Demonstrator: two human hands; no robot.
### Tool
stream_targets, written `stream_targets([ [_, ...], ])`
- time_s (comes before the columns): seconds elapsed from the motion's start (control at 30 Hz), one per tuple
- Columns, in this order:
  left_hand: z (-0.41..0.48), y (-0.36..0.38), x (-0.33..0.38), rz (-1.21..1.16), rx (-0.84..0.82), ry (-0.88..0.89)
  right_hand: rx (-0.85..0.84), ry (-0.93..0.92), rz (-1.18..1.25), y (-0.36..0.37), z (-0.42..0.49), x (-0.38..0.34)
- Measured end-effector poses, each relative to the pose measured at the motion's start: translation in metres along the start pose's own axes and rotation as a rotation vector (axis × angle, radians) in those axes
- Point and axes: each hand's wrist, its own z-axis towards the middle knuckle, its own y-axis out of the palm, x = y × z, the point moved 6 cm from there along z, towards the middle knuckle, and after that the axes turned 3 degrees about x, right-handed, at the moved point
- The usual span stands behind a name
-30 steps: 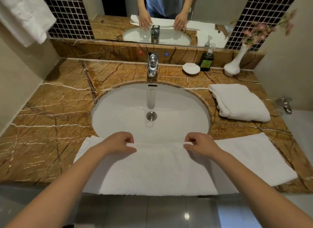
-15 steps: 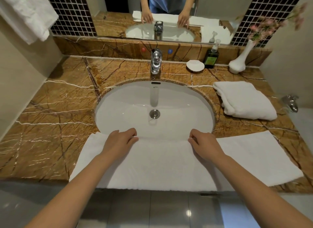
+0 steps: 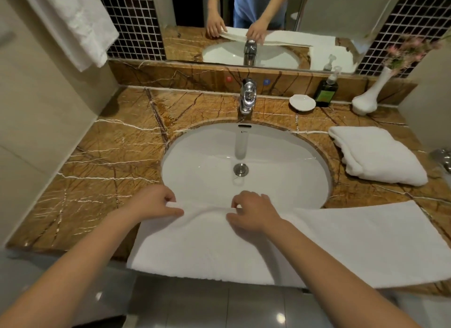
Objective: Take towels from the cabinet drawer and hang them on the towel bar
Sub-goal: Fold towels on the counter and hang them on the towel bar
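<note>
Head view: the left hand (image 3: 156,203) pinches the far edge of the flat towel (image 3: 244,249), thumb on top and fingers curled under, where it lies along the counter (image 3: 109,169) in front of the sink (image 3: 305,157). The right hand (image 3: 253,214) pinches the same edge close by. Both should probably lift together and level, so the long right end follows without dragging toward the folded towel (image 3: 375,154).
</note>
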Motion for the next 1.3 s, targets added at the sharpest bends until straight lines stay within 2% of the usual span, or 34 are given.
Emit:
stream_targets([
  [0.1,-0.010,-0.002,-0.012,-0.239,0.018,-0.080,0.030,-0.080,0.052,0.014,0.017,-0.055],
  [0.23,-0.020,-0.007,-0.020,-0.491,0.073,-0.110,0.046,-0.067,0.160,0.029,0.033,-0.102],
  [0.47,-0.026,0.001,-0.038,-0.742,0.116,-0.324,0.106,-0.015,0.201,0.040,0.039,-0.111],
  [0.57,-0.025,0.003,-0.040,-0.739,0.108,-0.363,0.151,0.004,0.247,0.040,0.035,-0.102],
  [0.87,-0.031,0.004,-0.036,-0.835,0.295,-0.322,0.200,-0.041,0.208,0.033,0.041,-0.112],
  [1.1,-0.036,0.011,-0.046,-0.753,0.479,-0.348,0.305,-0.138,0.042,0.032,0.040,-0.117],
  [1.23,-0.044,0.013,-0.054,-0.666,0.595,-0.369,0.287,-0.120,-0.051,0.029,0.041,-0.095],
  [1.3,-0.049,0.009,-0.052,-0.542,0.657,-0.356,0.273,-0.128,-0.114,0.030,0.043,-0.087],
])
